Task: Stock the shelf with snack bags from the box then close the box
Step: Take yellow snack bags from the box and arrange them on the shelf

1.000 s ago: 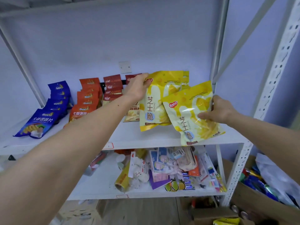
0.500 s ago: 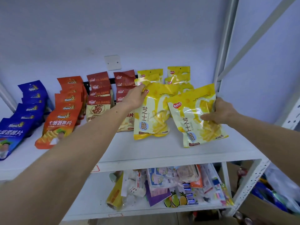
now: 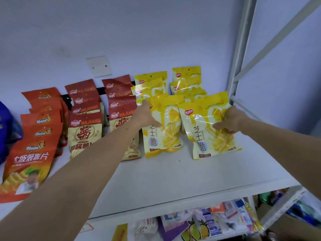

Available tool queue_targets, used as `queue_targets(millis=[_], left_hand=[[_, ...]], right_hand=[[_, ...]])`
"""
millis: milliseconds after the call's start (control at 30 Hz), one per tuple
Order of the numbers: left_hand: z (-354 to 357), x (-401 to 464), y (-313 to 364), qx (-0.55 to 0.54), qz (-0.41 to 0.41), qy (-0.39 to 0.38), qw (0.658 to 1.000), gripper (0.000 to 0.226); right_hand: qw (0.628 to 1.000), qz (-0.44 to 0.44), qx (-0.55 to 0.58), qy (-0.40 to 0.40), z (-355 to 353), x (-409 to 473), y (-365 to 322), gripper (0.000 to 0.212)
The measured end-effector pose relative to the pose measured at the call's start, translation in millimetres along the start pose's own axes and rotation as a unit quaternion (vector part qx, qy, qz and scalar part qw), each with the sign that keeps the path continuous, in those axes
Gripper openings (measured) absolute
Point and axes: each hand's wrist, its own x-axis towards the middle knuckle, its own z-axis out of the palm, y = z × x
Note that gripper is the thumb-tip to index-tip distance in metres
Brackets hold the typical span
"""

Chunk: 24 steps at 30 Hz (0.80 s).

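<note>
Now L hand [image 3: 145, 115], R hand [image 3: 231, 121] each grip yellow bag [image 3: 206, 129]; shelf [image 3: 173, 180] front bare.

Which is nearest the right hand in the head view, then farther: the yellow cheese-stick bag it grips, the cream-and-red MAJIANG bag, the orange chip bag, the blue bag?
1. Yellow cheese-stick bag, gripped by the right hand.
2. Cream-and-red MAJIANG bag, mid-shelf, left.
3. Orange chip bag, farther left.
4. Blue bag, at the far left edge.

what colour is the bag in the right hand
Yellow with a clear window, in the right hand; the snack bag shows in the head view.
</note>
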Motion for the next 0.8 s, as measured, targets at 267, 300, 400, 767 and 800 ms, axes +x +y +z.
queue_targets(millis=[267, 300, 400, 767, 800], left_hand=[[12, 43, -9, 0.004, -0.002, 0.043, 0.999, 0.112], [14, 48, -10, 0.008, -0.004, 0.051, 0.999, 0.110], [20, 57, -11, 0.021, -0.010, 0.064, 0.998, 0.113], [43, 54, -8, 0.295, 0.114, 0.139, 0.939, 0.082], [45, 52, -8, 0.291, 0.131, 0.138, 0.938, 0.073]], right_hand=[[1.000, 0.020, 0.016, 0.002, 10, 48, -16, 0.058], [1.000, 0.019, 0.014, 0.001, 12, 54, -18, 0.060], [1.000, 0.018, -0.001, -0.007, 19, 69, -23, 0.066], [0.999, 0.000, -0.037, -0.014, 37, 89, -18, 0.092], [0.998, -0.013, -0.060, 0.002, 38, 87, -17, 0.095]])
